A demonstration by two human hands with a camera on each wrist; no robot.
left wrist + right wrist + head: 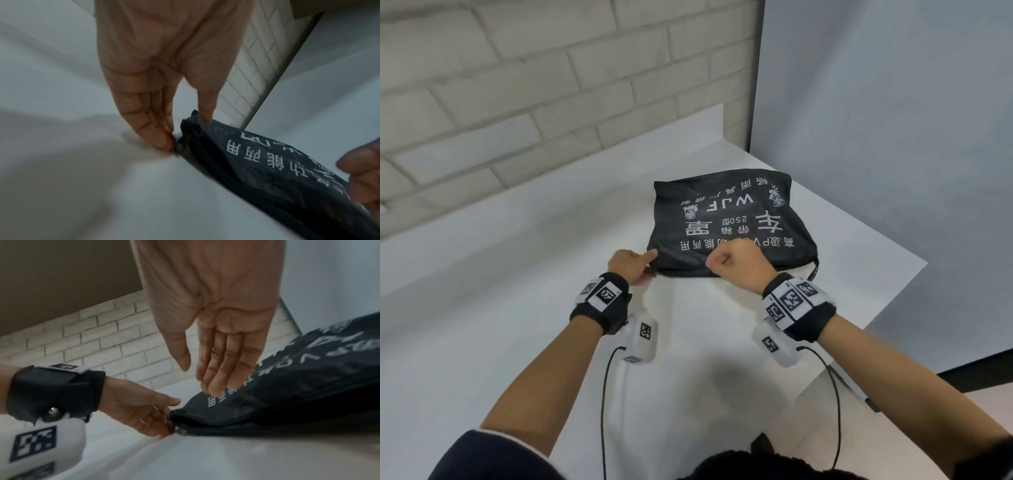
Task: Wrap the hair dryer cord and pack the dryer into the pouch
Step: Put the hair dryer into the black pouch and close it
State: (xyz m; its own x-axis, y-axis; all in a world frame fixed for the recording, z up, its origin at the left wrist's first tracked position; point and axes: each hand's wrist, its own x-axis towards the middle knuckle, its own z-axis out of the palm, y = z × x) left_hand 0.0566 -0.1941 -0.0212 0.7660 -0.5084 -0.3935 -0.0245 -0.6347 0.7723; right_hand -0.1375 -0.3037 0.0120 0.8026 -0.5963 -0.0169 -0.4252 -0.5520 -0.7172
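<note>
A black pouch with white print lies flat on the white table, its zipper edge toward me and drawn together. My left hand holds the pouch's near left corner: the thumb lies on the fabric and the fingertips touch the metal zipper pull. My right hand hovers over the middle of the near edge, and its straight fingers touch the top of the pouch. No dryer or cord shows in any view.
A white brick wall runs behind the table and a grey wall stands on the right. The table's right edge passes close to the pouch. A black strap loop hangs off the pouch's near right corner.
</note>
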